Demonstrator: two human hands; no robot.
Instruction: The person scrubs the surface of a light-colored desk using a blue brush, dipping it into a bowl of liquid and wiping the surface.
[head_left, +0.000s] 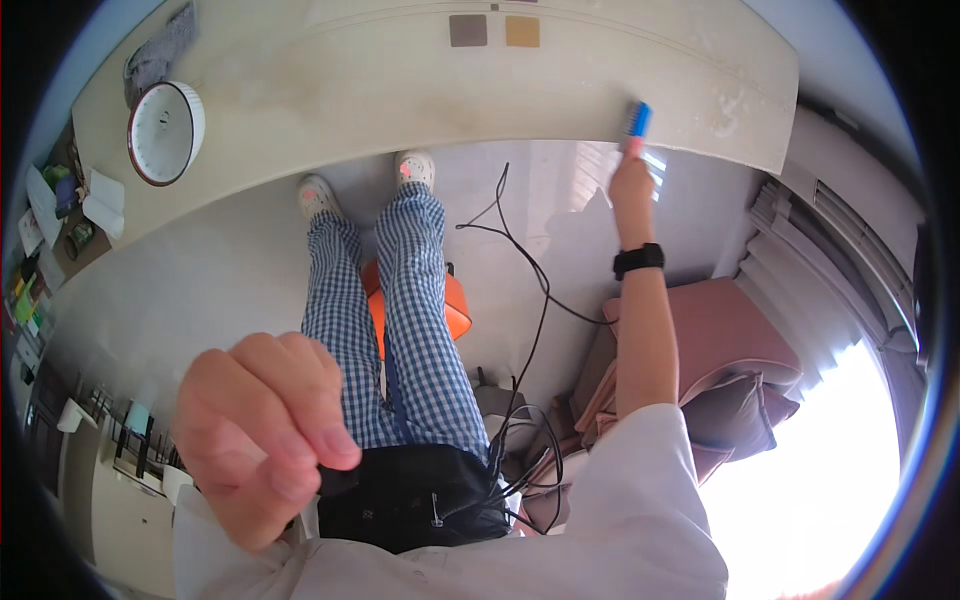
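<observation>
My right hand [632, 185] reaches far forward and grips a blue brush [641, 119]. The brush is at the near edge of the long cream table [380, 90], its bristles turned to the left. Pale smudges mark the tabletop right of it. Close in front of me, my left hand [265, 425] is raised with its fingers curled and the thumb pressed in. A dark patch shows at its fingertips against the black bag [410, 500] at my waist; I cannot tell whether the hand holds anything.
On the table's left stand a white bowl [166, 134] with a dark red rim and a grey cloth [165, 50]. Black cables [540, 280] hang and loop beside my legs. An orange case [455, 305] is behind my legs, and a pink armchair [700, 330] stands on the right.
</observation>
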